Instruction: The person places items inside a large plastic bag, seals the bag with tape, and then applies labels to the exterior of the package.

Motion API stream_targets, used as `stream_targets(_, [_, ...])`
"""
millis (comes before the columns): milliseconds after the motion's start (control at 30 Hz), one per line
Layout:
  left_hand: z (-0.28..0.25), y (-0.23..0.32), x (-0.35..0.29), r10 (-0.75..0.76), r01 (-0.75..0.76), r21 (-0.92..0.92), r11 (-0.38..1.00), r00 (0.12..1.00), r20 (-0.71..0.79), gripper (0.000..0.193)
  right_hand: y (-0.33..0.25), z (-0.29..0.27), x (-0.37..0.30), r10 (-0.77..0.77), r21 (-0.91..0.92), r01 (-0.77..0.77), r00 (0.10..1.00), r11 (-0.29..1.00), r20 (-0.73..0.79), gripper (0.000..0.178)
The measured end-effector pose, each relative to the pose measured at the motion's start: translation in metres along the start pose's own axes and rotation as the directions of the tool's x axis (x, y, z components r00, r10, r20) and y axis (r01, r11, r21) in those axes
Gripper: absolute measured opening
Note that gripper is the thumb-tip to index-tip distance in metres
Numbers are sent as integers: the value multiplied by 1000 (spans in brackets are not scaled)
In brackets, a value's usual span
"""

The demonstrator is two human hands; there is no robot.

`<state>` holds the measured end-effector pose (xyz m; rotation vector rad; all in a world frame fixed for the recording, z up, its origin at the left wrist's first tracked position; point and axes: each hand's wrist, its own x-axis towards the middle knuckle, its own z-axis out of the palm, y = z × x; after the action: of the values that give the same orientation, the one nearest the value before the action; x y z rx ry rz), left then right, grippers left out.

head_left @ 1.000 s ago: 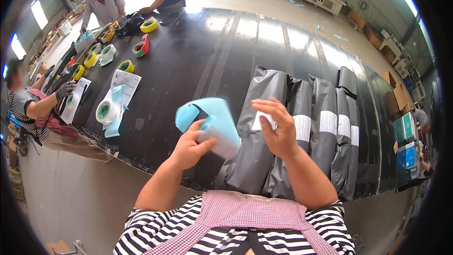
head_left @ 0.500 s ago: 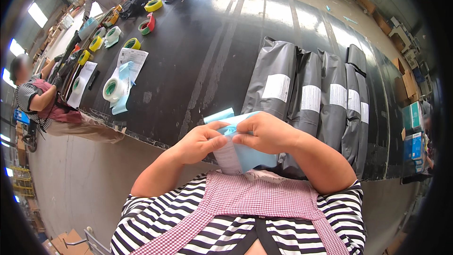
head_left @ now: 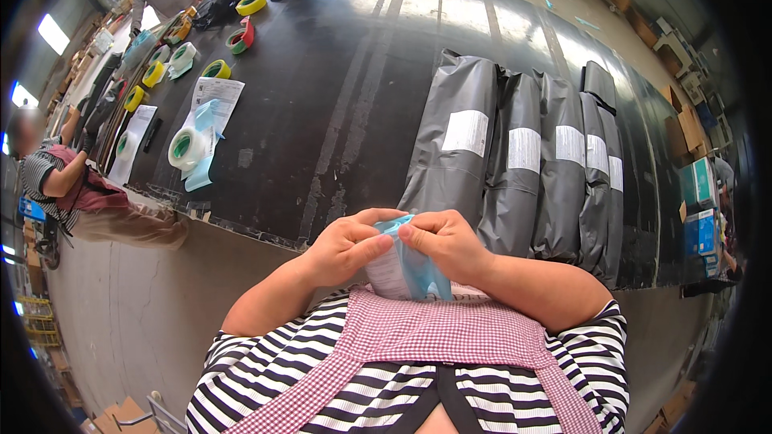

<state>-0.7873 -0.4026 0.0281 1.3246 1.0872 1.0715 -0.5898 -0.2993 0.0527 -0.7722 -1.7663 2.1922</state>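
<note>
In front of my chest, my left hand (head_left: 344,249) and my right hand (head_left: 452,246) are close together, fingers pinched on a thin light-blue sheet (head_left: 420,272). The sheet is crumpled at the top between my fingertips and hangs down below them. A white printed sheet (head_left: 384,275) hangs beside it under my left fingers; whether the two are joined I cannot tell. Just beyond my hands, several grey plastic-wrapped packages (head_left: 450,100) lie side by side on the black table (head_left: 322,112), each of the larger ones bearing a white printed label (head_left: 466,132).
At the left, tape rolls (head_left: 188,149), printed papers (head_left: 215,95) and a black marker (head_left: 155,136) lie on the table. One person (head_left: 68,185) stands at its left edge, others at the far left. Blue boxes (head_left: 699,233) stand beyond its right side.
My hands have drawn nearer my chest and closer together. The light-blue sheet, earlier spread wide with a curled end at the top, is now bunched and narrower between my fingers.
</note>
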Motion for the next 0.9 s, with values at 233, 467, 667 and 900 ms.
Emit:
stream_targets(233, [12, -4, -4, -18, 20, 26, 999, 999, -42, 32, 9, 18, -20, -85, 50, 95, 982, 994, -170, 24])
stream_targets(467, [22, 6, -12, -59, 68, 67, 995, 989, -137, 29, 3, 2, -14, -50, -242, 14, 988, 970, -144, 32])
stream_targets(667, [11, -1, -2, -4, -10, -96, 995, 989, -146, 35, -33, -91, -9, 208, -575, 9, 928, 818, 310, 40])
stream_targets(900, [-11, -10, -4, 3, -46, -207, 977, 979, -203, 36, -46, -164, -87, 232, -774, -168, 972, 610, -28, 17])
